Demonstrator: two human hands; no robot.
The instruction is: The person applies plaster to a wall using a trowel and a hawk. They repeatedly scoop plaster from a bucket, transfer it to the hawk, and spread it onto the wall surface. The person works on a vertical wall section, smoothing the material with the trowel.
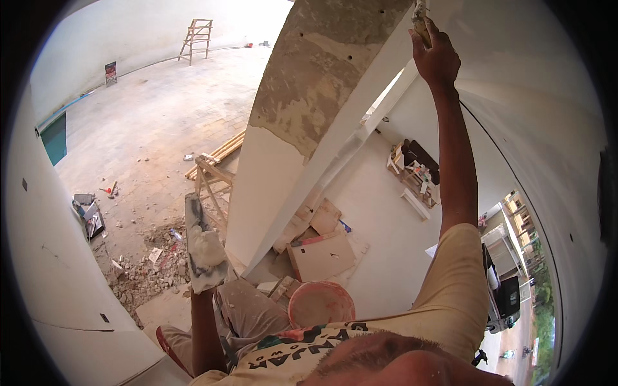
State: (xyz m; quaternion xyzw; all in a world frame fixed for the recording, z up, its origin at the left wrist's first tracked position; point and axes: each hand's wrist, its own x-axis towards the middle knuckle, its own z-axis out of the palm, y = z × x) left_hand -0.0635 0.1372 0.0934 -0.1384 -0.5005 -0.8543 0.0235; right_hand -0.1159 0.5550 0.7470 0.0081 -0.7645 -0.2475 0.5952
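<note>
High at the top of the head view, my right hand (438, 58) is closed round the short handle of a plaster-smeared hand tool (420, 22). The tool's far end runs to the upper edge, so its blade cannot be made out. Close by it is a large slanted wall face or beam (322, 71), rough grey-brown above and smooth white below. Lower left, my left hand (204, 293) holds up a long flat plastering board (195, 225) from beneath; its fingers are mostly hidden. A lump of wet, pale plaster (208, 249) lies on the board.
Below me stands a reddish bucket (291, 303), beside cardboard-like sheets (322, 257). A wooden trestle (209, 183) and rubble (145, 280) are on the left. Farther off are a wooden ladder stand (195, 42), a chair (111, 73) and a cluttered bench (415, 170).
</note>
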